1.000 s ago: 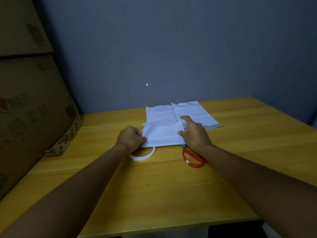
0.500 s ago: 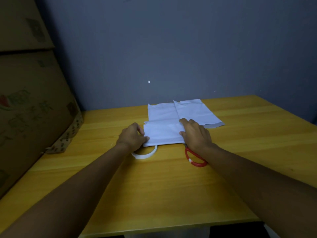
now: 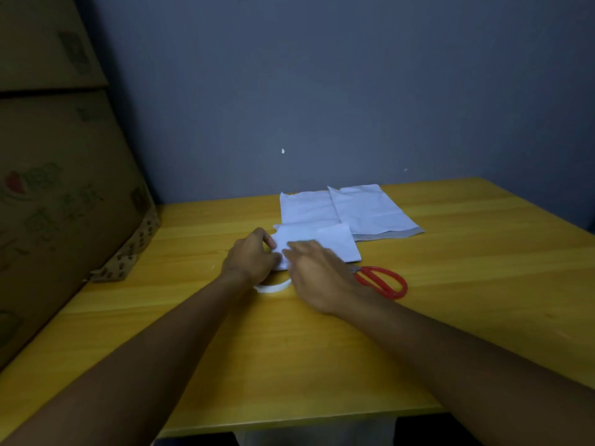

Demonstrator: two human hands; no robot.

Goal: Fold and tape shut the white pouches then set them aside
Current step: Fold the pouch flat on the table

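— Where the two forearms meet at the middle of the frame, what do the hands have?

— A folded white pouch [image 3: 322, 241] lying flat on the yellow bench [image 3: 467, 284]. The left hand [image 3: 251, 260] has its fingers curled at the pouch's left edge, holding that edge. The right hand [image 3: 317, 275] lies over the pouch's lower left part with its fingers stretched out toward the left hand; it is blurred, so whether the fingers press flat or just skim the surface cannot be told.

— And the other pouches?

— Two more white pouches sit just above the folded one, toward the wall. One unfolded pouch [image 3: 306, 209] is directly behind it, and a second pouch [image 3: 370, 209] overlaps that one on the right, with a grey strip along its lower edge.

— Anything else on the bench?

— A white tape roll [image 3: 273, 287] peeks out below the left hand, partly hidden by both hands. Red-handled scissors [image 3: 381, 281] lie just right of the right wrist, close to the folded pouch's lower right corner. Brown cardboard boxes [image 3: 64, 188] fill the left side of the frame, standing at the bench's left end, and a grey-blue wall [image 3: 322, 91] runs across the top.
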